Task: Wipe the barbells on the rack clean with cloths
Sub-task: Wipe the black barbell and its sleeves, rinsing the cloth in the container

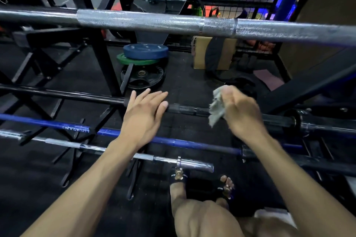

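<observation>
Several barbells lie across a black rack. A thick silver barbell [173,23] runs along the top. Below it sits a black barbell [185,110], then a blue barbell [48,123] and a short chrome barbell [192,164]. My left hand [146,113] rests on the black barbell with straight fingers. To its right, my right hand [240,111] grips a crumpled grey cloth [216,108] that touches the same black bar.
Stacked weight plates [144,52] lie on the dark floor behind the rack, beside a tan box [198,54]. Black rack uprights [100,48] and braces cross the left side. My knee and sandalled feet [227,186] are at the bottom.
</observation>
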### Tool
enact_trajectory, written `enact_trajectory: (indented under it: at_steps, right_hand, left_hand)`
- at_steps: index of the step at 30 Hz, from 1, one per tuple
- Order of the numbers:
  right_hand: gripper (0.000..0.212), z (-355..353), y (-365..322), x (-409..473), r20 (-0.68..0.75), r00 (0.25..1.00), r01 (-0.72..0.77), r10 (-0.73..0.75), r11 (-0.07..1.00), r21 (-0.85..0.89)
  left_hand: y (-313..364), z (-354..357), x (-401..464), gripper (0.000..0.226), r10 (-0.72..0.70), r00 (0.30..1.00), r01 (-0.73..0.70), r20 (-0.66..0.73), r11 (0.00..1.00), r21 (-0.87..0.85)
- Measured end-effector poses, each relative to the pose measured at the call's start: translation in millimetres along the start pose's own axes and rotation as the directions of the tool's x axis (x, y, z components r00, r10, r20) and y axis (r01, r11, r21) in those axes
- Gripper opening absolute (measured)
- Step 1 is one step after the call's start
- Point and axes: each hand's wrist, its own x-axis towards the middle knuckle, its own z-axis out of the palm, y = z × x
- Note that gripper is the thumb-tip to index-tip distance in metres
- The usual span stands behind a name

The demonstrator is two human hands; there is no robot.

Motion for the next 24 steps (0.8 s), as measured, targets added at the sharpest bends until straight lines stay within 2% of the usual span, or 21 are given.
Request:
enact_trajectory:
  at_steps: [3,7,10,13,15,18,20,22,24]
  right_hand:
    - [0.042,-28,21,-10,-0.050,0.998,0.046,-0.046,0.999,0.003]
    - [0.043,-36,40,-11,-0.056,0.998,-0.024,0.022,0.999,-0.040]
    - [0.042,-25,39,-9,0.068,0.998,0.009,-0.002,0.994,-0.105]
    - [0.037,-23,39,-11,0.247,0.967,0.114,-0.069,0.978,-0.174]
    - [0.042,-32,49,-14,0.276,0.953,0.193,-0.123,0.950,-0.246]
    - [0.053,-46,78,-18,0.261,0.957,0.212,-0.126,0.918,-0.334]
    - [0.051,-48,93,-19,0.223,0.968,0.202,-0.116,0.888,-0.412]
    - [0.054,-39,91,-18,0.170,0.967,0.249,-0.190,0.847,-0.470]
    - [0.057,-20,73,-13,0.147,0.946,0.322,-0.288,0.816,-0.479]
  left_hand:
    - [11,9,15,0.037,0.045,0.999,-0.045,-0.026,0.999,-0.030]
    - [13,24,19,0.043,0.038,0.997,-0.036,-0.063,0.999,0.035]
    - [14,28,17,0.043,0.061,0.991,-0.055,-0.118,0.997,0.055]
    - [13,29,16,0.041,0.058,0.987,-0.050,-0.151,0.997,0.057]
    - [15,31,16,0.039,0.053,0.984,-0.046,-0.169,0.998,0.046]
    - [18,31,15,0.036,0.039,0.981,-0.032,-0.191,0.999,0.042]
    - [23,30,15,0.035,0.024,0.981,-0.019,-0.192,0.999,0.028]
    - [36,32,19,0.035,0.017,0.988,-0.018,-0.156,1.000,0.000]
    - [52,41,22,0.036,0.068,0.994,-0.067,-0.091,0.998,0.011]
